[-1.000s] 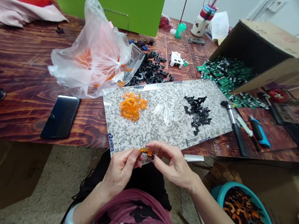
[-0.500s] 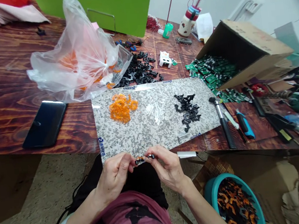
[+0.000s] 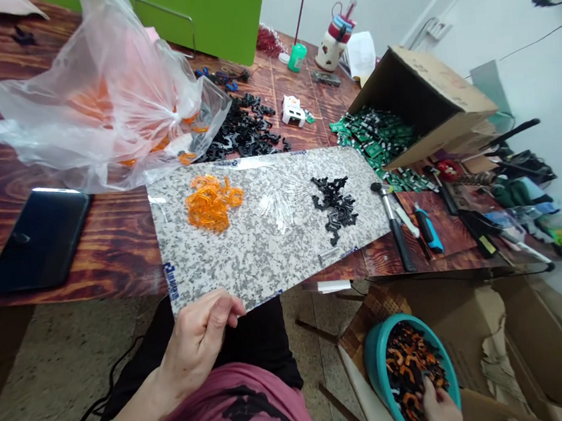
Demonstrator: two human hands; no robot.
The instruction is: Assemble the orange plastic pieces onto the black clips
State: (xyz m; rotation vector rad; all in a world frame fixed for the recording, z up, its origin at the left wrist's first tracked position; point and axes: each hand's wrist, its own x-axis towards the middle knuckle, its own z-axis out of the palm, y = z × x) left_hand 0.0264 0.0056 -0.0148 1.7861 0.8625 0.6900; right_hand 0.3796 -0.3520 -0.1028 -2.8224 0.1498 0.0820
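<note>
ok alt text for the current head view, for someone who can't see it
A person's right hand is in a teal bucket of orange and black parts, while the left hand is curled by the near edge of a speckled board. On the board, left to right, lie orange pieces, clear pieces and black pieces.

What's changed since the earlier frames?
The right hand moved right and down, to the teal bucket. The small piece both hands held no longer shows; whether released, I can't tell. The left hand stays by the speckled board; the orange pile and black pile look unchanged.
</note>
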